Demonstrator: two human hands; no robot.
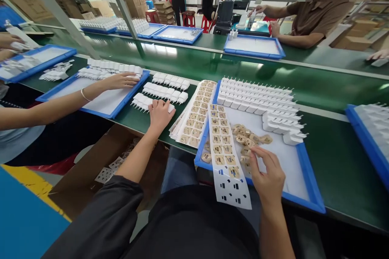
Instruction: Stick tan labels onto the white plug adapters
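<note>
My left hand (161,118) is closed around the white plug adapter (172,108) at the right end of the nearest short row on the green bench. Two more rows of white adapters (165,92) with metal pins lie behind it. Over the blue-rimmed tray (310,174), my right hand (269,174) has thumb and forefinger pinched beside a loose heap of tan stickers (243,134); whatever is between the fingertips is too small to make out. A partly peeled sheet of tan stickers (221,139) lies across the tray's left side, its bare end hanging over the front edge.
A stack of sticker sheets (197,115) lies left of my tray. Rows of adapters (255,99) fill the tray's back. On the left, a co-worker's hand (123,81) reaches over another tray (114,107). Below the bench stands an open cardboard box (82,178).
</note>
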